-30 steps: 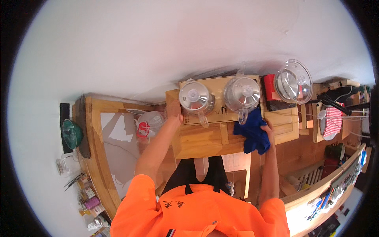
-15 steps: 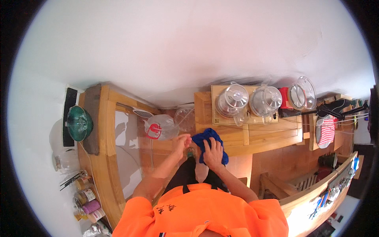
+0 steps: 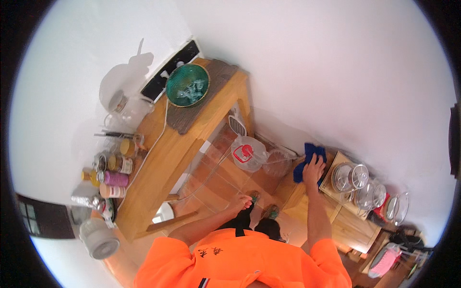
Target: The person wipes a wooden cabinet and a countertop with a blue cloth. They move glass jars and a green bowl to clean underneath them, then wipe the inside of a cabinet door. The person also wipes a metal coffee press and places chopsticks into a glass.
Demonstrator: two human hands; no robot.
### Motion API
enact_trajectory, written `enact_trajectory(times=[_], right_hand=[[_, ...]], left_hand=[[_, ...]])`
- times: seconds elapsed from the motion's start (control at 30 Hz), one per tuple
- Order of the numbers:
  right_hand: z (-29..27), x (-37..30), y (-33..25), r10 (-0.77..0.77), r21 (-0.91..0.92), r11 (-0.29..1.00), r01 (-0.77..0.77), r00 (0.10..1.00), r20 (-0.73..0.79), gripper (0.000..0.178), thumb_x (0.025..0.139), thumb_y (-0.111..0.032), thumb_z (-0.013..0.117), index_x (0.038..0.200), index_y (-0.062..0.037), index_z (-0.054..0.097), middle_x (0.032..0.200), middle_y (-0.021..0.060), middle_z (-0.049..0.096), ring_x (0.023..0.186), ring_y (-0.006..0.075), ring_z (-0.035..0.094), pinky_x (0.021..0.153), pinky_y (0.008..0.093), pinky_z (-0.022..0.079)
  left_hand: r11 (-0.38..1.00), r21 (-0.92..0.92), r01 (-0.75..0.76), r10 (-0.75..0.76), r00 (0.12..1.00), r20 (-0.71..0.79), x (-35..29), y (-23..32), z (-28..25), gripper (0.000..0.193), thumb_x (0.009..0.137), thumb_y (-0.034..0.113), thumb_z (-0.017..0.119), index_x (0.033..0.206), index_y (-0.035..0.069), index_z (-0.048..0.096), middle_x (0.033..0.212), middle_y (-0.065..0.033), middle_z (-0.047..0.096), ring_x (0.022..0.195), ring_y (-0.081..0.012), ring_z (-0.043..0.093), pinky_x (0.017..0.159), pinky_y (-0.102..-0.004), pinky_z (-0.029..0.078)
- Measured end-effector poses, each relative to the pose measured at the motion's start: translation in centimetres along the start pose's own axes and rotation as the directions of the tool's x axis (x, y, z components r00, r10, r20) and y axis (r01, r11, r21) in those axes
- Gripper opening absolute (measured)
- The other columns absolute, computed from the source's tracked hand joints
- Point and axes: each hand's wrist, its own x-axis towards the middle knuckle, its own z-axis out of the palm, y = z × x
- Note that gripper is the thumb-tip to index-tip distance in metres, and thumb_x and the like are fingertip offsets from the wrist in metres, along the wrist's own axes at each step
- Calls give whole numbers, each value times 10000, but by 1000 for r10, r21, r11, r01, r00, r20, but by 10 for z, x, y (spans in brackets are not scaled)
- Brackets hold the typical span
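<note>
My right hand [image 3: 314, 170] presses on a crumpled dark blue cloth [image 3: 309, 150], its fingers bent over it. The cloth is at the end of a low wooden table [image 3: 297, 201], beside a light wooden tray [image 3: 326, 184]. My left hand [image 3: 238, 203] is held over the tiled floor with its fingers curled in, and nothing shows sticking out of it. Glass pots with lids [image 3: 342, 177] stand on the tray, right of the cloth.
A wooden counter [image 3: 165, 173] at left carries a green bowl [image 3: 188, 85], a glass jug [image 3: 127, 111] and several jars. Between counter and table, a plastic bag [image 3: 248, 153] with red print sits on the floor. A white fan-like appliance [image 3: 99, 238] stands lower left.
My view has swung left, bringing more of the counter in. My right hand has carried the cloth from the table's front edge to its end near the wall. My left hand is farther from the cloth.
</note>
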Motion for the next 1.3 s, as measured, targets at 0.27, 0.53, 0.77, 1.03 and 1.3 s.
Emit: enact_trajectory(times=[0.27,0.53,0.77,1.03,1.3], right_hand=[[-48,-168,3,-603,294,784,547,783,150,541,686,-56,663,1216,-106,568,1242,150,459,1089,398,448,875,531,435],[-44,-139,40,-446,819,492,-294,723,527,445,816,-26,580,1258,-71,564,1169,148,593,1018,260,588,871,358,482],[-69,-106,5,-416,492,-51,-869,466,781,420,852,-22,519,1270,-15,546,1102,119,644,924,246,654,799,347,563],[-47,2,-100,-384,613,-52,-788,583,716,459,857,-29,500,1316,-23,513,1117,106,641,964,238,640,854,379,552],[-84,206,-263,-450,873,424,242,892,-29,480,859,-99,564,1336,-55,540,1242,137,590,1130,239,549,979,312,405]], left_hand=[[1000,-27,-1,0,999,-41,-52,-12,53,228,931,200,559,982,23,693,861,-78,690,737,-155,633,630,-294,507],[989,84,-123,126,992,-30,-43,-47,80,260,918,152,558,1014,-36,711,812,-99,696,690,-164,656,612,-284,531],[980,-133,-147,137,987,-85,-72,-17,39,250,940,135,530,1073,-23,670,891,-91,694,740,-153,652,643,-271,523],[819,-261,-512,418,843,-339,-94,105,-56,243,957,118,528,1131,1,651,904,-52,673,788,-118,614,724,-268,506],[670,-283,-686,514,704,-490,-79,226,-156,308,971,133,522,1258,32,569,1063,-47,623,867,-114,595,777,-264,490]])
